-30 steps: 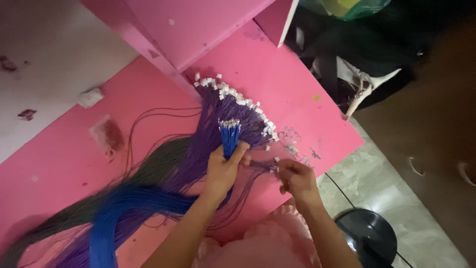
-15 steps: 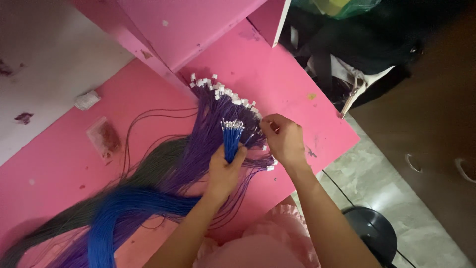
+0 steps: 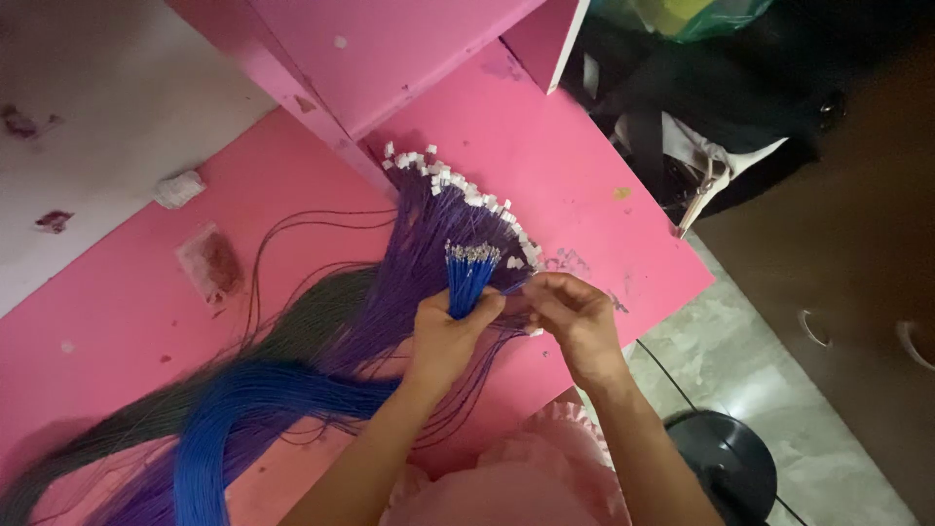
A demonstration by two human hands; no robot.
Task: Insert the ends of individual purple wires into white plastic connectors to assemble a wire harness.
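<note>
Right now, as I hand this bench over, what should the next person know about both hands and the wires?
Left hand: shut in a grip on the blue wire bundle, held upright with its metal-tipped ends pointing up.
Right hand: fingers pinched beside the bundle, apparently on a thin wire or small white piece; too small to tell which.
Purple wires: fanned on the pink table, each ending in one of the white connectors lined up along the far edge.
Done: purple wires carry connectors.
Left: the blue ends in the grip show bare tips, no connectors.
</note>
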